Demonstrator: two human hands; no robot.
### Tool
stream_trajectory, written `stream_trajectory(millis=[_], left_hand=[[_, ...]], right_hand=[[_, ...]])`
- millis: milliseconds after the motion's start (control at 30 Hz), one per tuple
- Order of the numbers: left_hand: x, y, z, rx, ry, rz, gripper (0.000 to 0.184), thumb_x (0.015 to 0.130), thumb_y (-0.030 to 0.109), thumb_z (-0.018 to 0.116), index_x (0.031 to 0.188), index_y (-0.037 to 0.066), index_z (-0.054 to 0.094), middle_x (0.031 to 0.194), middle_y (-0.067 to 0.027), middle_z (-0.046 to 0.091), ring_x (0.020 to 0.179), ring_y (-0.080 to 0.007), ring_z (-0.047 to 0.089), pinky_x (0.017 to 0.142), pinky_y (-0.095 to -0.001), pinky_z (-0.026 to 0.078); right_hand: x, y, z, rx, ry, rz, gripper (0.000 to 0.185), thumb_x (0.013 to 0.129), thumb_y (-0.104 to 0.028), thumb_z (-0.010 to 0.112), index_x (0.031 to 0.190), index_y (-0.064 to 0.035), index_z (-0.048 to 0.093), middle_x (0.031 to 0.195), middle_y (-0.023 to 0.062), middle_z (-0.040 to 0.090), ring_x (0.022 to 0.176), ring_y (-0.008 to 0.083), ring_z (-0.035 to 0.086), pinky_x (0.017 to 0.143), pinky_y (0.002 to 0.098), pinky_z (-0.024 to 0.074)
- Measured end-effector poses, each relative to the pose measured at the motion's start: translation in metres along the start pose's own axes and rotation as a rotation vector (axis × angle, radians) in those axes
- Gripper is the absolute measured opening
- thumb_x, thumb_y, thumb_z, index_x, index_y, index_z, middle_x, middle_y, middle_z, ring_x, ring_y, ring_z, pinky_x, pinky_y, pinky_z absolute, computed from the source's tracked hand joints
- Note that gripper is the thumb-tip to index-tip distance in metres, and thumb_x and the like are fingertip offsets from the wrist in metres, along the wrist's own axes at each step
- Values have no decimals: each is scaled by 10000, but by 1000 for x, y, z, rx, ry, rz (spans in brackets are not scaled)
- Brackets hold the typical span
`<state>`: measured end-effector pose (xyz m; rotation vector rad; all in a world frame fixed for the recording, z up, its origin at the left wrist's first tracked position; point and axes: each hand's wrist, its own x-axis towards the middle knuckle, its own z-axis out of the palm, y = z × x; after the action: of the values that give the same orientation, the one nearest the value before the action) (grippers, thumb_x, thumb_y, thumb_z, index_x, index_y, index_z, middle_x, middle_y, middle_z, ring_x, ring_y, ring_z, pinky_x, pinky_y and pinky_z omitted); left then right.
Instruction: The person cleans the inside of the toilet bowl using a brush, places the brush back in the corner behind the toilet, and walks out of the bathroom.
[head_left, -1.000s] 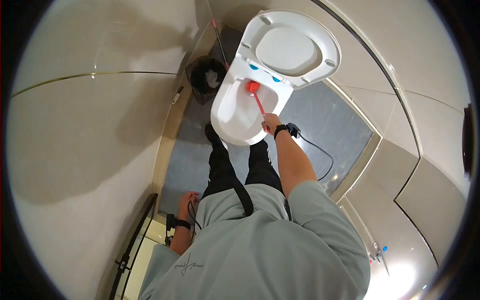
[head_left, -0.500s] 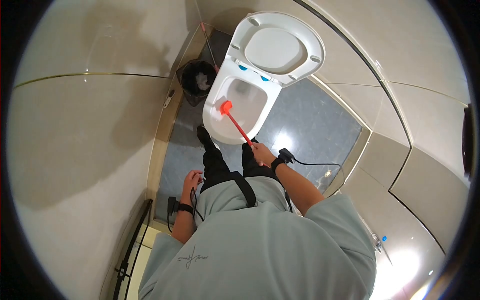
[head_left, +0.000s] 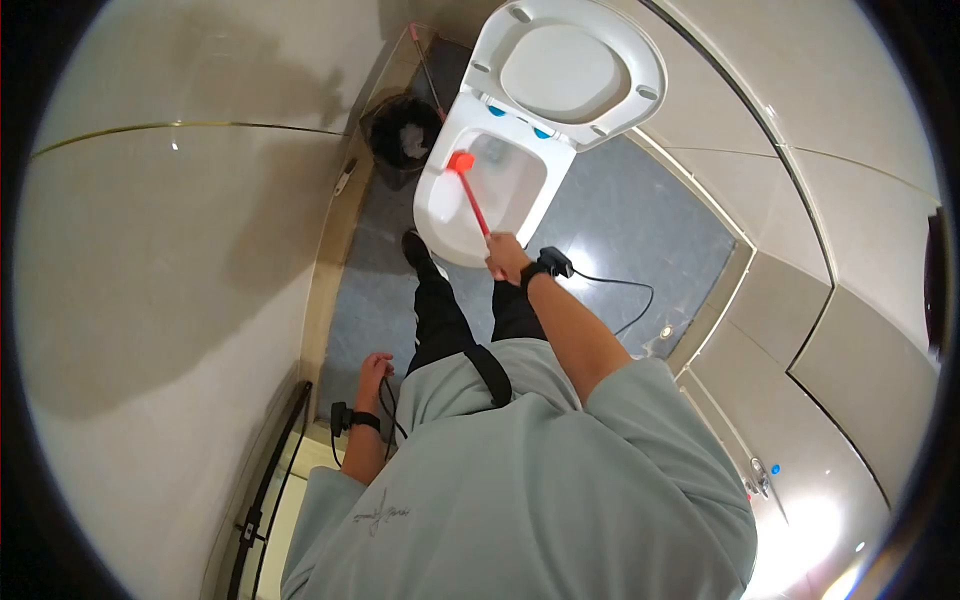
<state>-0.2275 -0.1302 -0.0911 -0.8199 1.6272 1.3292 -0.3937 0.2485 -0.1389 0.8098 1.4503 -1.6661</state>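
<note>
My right hand is wrapped round the red handle of a toilet brush. The brush's orange-red head is against the left inner side of the white toilet bowl, near its upper left rim. The toilet's seat and lid are raised. My left hand hangs low beside my left thigh, holding nothing, its fingers loosely bent and a little apart. A black strap with a small device and cable is on each wrist.
A black-lined bin with crumpled white paper stands left of the toilet, close to the wall. A long thin red-ended handle leans behind it. A small white-and-dark object lies on the left ledge. Grey tiled floor extends right.
My right hand has moved forward and slightly left, and the brush head has gone farther up the bowl's left side. The view has shifted slightly. My left hand stays low at my side.
</note>
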Motion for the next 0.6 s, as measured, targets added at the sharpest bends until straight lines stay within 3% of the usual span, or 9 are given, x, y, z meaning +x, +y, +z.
stream_trajectory(millis=[33,100,200,267,400,600], left_hand=[[3,-2,1,-2,-7,7,186,779,150,431,893,48,537,667,-31,536,587,-115,520,521,-222,400],[4,-6,5,-45,-9,0,184,778,150,432,884,45,541,664,-38,538,577,-115,517,517,-220,399],[4,13,18,-63,-5,17,178,780,148,431,872,49,546,653,-38,538,567,-113,513,513,-217,400],[9,31,28,-16,17,33,177,782,150,430,871,53,548,644,-33,536,563,-108,510,511,-215,398],[12,66,34,77,14,78,185,826,157,394,897,62,536,680,-17,524,614,-122,503,579,-244,408],[5,74,35,-25,47,113,183,823,140,384,892,65,537,681,-18,522,614,-110,502,574,-239,405]], right_hand=[[-1,20,-8,-534,-23,-91,158,816,-151,365,744,-25,428,575,165,500,503,261,532,405,366,412],[-31,42,-15,-898,122,-168,148,788,-132,385,802,-11,469,681,248,530,671,360,552,550,438,440],[-79,56,-27,-980,224,-218,160,753,-126,411,828,-3,479,698,244,536,683,394,532,594,467,427],[-100,46,-35,-1077,162,-52,189,737,-75,414,903,-4,471,741,231,558,720,375,552,605,449,437],[-104,41,-68,-1297,121,-71,209,687,-62,461,888,-11,487,715,215,565,680,355,562,600,426,451],[-92,18,-89,-1451,110,-77,189,681,-56,446,845,-9,529,720,205,570,688,343,566,606,416,452]])
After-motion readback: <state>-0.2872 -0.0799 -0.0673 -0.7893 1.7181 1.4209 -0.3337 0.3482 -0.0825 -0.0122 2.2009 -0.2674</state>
